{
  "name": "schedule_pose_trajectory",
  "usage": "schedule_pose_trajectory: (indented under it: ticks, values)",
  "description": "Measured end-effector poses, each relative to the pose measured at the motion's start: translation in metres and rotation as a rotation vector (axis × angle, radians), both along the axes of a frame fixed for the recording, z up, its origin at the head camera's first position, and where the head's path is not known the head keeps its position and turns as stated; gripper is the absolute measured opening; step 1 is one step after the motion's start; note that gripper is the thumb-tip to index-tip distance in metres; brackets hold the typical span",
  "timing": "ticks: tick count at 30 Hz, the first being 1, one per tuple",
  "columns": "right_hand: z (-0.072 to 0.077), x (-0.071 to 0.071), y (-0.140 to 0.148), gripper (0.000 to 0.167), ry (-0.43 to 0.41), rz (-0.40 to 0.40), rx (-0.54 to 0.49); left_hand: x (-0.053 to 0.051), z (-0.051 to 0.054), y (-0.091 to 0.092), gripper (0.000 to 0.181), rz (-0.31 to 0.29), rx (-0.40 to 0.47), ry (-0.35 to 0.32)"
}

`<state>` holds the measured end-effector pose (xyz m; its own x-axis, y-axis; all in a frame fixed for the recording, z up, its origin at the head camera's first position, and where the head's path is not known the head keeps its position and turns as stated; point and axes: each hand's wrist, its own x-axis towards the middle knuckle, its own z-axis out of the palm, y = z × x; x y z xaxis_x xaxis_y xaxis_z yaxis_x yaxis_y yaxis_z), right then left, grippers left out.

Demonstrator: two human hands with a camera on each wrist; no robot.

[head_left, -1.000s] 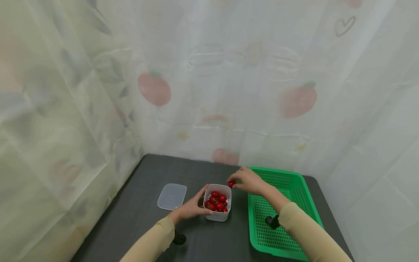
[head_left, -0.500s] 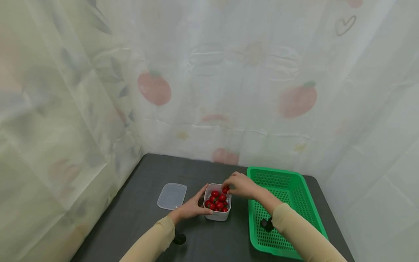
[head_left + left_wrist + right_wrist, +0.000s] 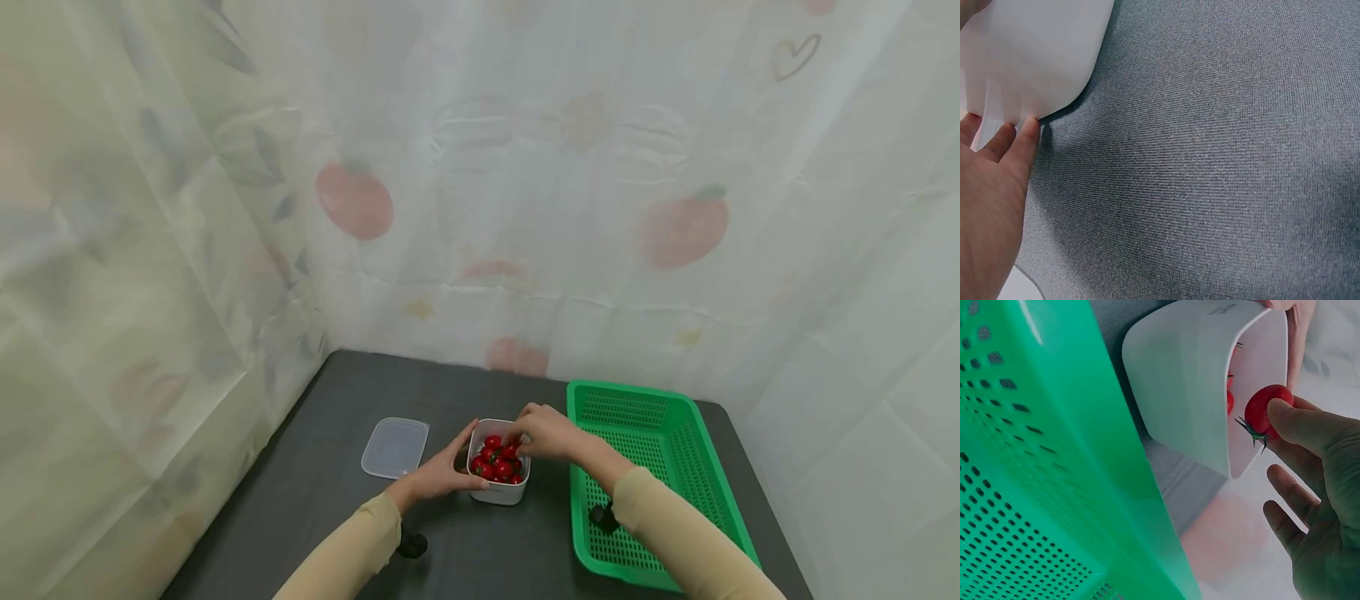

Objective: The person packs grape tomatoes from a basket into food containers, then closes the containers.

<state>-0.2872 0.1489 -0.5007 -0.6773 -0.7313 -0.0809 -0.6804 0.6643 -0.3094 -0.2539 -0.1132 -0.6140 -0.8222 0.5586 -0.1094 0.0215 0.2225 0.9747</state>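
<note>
A white square container [image 3: 498, 495] with several red cherry tomatoes [image 3: 486, 471] inside stands upright on the dark table. My left hand [image 3: 435, 479] holds it from the left, thumb on the near side and fingers toward the far left corner. In the left wrist view, fingertips [image 3: 1030, 127] press against its white wall. Over the container's right rim is my right hand [image 3: 551, 433]. Its thumb and index finger pinch one cherry tomato [image 3: 1261, 406] with a green stem at the container's mouth; the other fingers are loosely spread.
Left of the container a translucent lid [image 3: 395, 447] lies flat on the table [image 3: 457, 542]. A green perforated basket [image 3: 705, 442] stands to the right, beneath my right forearm. Patterned curtains [image 3: 495, 208] rise behind and at both sides.
My right hand has moved left and toward me with its cherry tomato, from outside the container's far right corner to over its opening. My left hand and the container stay put.
</note>
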Motion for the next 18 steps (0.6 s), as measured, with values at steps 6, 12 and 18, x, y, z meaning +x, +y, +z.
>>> schedule_pose_trajectory:
  ticks: [6, 12, 18]
  values:
    - [-0.005, 0.004, -0.003, 0.02, 0.029, 0.012, 0.027, 0.0, -0.001, 0.0, 0.113, -0.002, -0.002, 0.001]
    - [-0.009, 0.007, -0.004, 0.019, 0.052, 0.035, 0.062, 0.001, 0.0, 0.0, 0.113, -0.004, -0.005, 0.009]
    - [-0.013, 0.008, -0.005, 0.019, 0.068, 0.045, 0.089, 0.002, 0.001, -0.001, 0.113, -0.007, -0.002, 0.013]
